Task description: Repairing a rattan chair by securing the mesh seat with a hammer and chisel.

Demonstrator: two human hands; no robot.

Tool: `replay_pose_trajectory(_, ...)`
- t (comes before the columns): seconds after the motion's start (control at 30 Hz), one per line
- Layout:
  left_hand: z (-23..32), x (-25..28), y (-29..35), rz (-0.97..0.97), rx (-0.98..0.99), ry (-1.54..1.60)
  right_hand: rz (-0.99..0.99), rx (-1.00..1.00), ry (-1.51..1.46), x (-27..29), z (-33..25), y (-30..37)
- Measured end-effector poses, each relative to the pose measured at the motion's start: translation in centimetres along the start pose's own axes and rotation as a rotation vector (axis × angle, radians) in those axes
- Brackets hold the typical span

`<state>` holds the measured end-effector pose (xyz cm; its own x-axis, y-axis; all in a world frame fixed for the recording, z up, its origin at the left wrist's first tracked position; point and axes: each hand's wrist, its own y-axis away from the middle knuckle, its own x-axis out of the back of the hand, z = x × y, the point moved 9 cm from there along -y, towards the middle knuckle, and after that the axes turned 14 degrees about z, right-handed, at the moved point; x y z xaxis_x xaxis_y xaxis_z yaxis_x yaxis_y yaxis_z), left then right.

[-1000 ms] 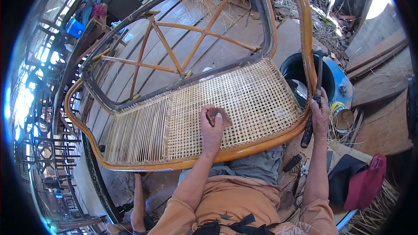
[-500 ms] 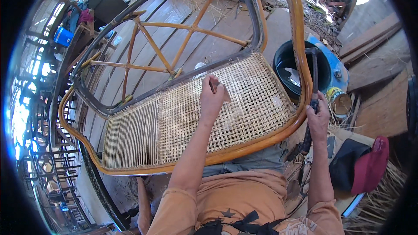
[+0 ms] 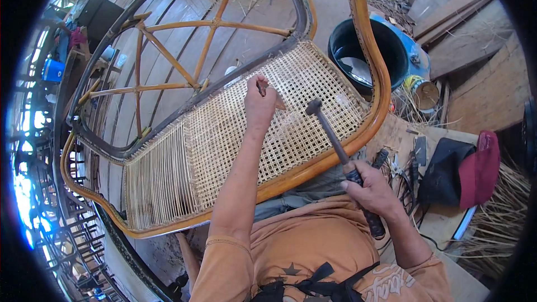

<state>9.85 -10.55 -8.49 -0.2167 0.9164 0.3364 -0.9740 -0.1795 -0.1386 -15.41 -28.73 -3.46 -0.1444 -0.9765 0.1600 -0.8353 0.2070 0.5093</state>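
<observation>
Across my lap lies a rattan furniture frame (image 3: pixel 382 86) holding a woven cane panel (image 3: pixel 299 137); its left part has strands running one way only. My left hand (image 3: pixel 260 105) is closed just above the weave near the panel's far edge. A small brown pointed piece (image 3: pixel 281 103) shows at its fingers, its kind not plain. At the near right edge, my right hand (image 3: pixel 370 185) is wrapped round the dark grip of a hammer (image 3: pixel 334 140). The hammer's head hangs over the right part of the weave, apart from my left hand.
Beyond the panel's right end stand a dark bucket (image 3: pixel 339 61), a blue container (image 3: pixel 418 59) and an open can (image 3: pixel 427 96). A maroon and black cloth item (image 3: pixel 477 168) lies at right, by dry straw (image 3: pixel 495 229). Crossed rattan braces (image 3: pixel 215 23) rise behind.
My right hand has swung the hammer from beyond the frame's right rim leftward over the weave. My left hand stays closed over the panel. The whole view has shifted, moving the frame up and left.
</observation>
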Motion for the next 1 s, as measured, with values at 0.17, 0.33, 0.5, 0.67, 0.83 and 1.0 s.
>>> replay_pose_trajectory(0.17, 1.7, 0.3, 0.8, -0.021, -0.087, -0.088, -0.057, 0.113, 0.182, -2.1, 0.3, 0.1)
replay_pose_trajectory(0.33, 0.7, -0.2, 0.6, -0.015, -0.032, -0.042, -0.122, 0.076, 0.28, -4.2, 0.7, -0.2)
replay_pose_trajectory(0.5, 1.5, -0.4, 0.7, 0.008, -0.055, -0.127, -0.176, 0.073, 0.366, -5.3, 0.0, -1.8)
replay_pose_trajectory(0.67, 1.9, -0.4, 1.5, -0.044, -0.088, -0.193, -0.166, 0.106, 0.354, -5.6, 0.3, -2.5)
replay_pose_trajectory(0.83, 1.8, 0.0, 1.1, 0.04, -0.052, -0.087, -0.172, 0.088, 0.34, -5.9, -1.1, -3.1)
replay_pose_trajectory(1.0, 2.6, -0.3, 1.1, 0.018, -0.031, -0.117, -0.124, 0.117, 0.365, -5.9, -0.2, -3.7)
